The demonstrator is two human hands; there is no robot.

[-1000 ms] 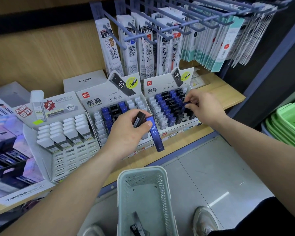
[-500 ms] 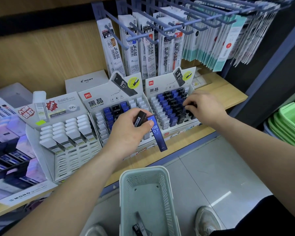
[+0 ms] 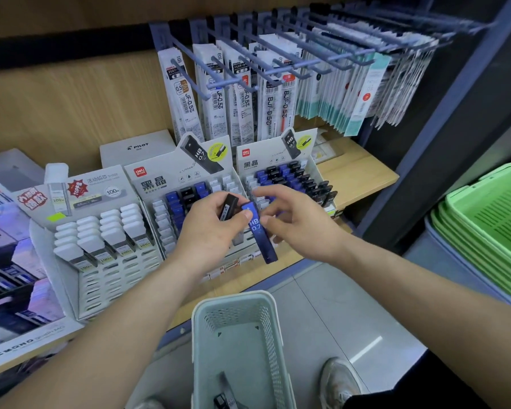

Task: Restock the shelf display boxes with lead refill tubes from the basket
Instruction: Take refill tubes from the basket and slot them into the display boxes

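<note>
left hand (image 3: 210, 231): grip grasping black tube (image 3: 229, 206), blue tube (image 3: 260, 234) | blue tube: axis 11-to-5 o'clock, just beside right hand (image 3: 295, 219), at its 9 o'clock | right grip released

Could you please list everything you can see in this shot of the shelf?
Blue lead tube: one, blue, marked HB 0.7, in the left hand.
Black lead tube: one, black, in the left hand.
Display boxes: three, white card, side by side on the shelf.
Basket: one, pale green, below the hands, with dark tubes inside.
Hanging refill packs: many, mostly white, on hooks above the boxes.
Stacked baskets: several, bright green, far right.
Shelf: one, wood.
Shoe: one, grey, right of the basket.
Left hand: grips both tubes.
Right hand: open, beside the blue lead tube.
</note>
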